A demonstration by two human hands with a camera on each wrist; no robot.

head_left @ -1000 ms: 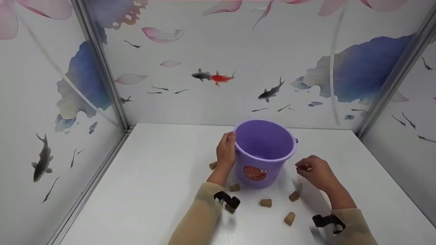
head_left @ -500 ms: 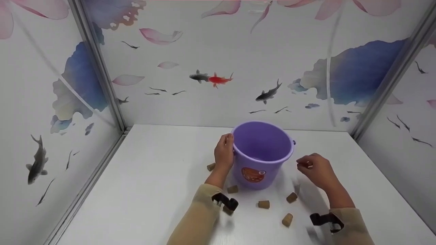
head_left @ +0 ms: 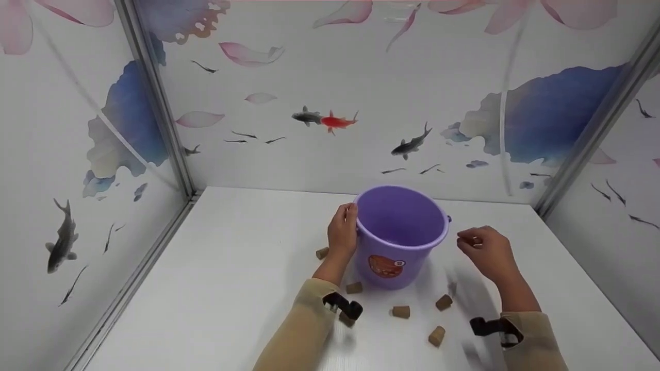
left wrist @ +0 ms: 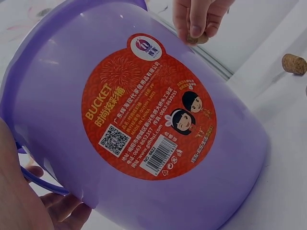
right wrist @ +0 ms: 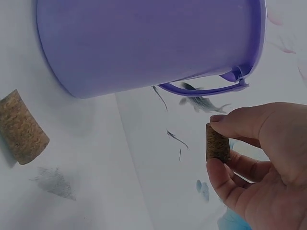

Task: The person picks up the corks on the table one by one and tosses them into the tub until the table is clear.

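Observation:
A purple bucket [head_left: 394,265] with a red label stands upright on the white table. My left hand [head_left: 342,229] holds its left side just below the rim. In the left wrist view, the fingers of my left hand [left wrist: 67,211] curl by the bucket's handle [left wrist: 43,182]; part of this grip is out of sight. To the right of the bucket, raised above the table and apart from it, my right hand [head_left: 487,252] pinches a cork stopper [right wrist: 217,143] between thumb and fingers.
Several cork stoppers lie loose around the bucket, among them one cork in front [head_left: 401,312], one nearer me [head_left: 436,336] and one at the left [head_left: 322,253]. Patterned panels [head_left: 361,77] wall the table [head_left: 232,268] at the back and sides.
My right hand has moved slightly right and up, a little further from the bucket. The left hand keeps its place on the bucket. The head view has shifted slightly.

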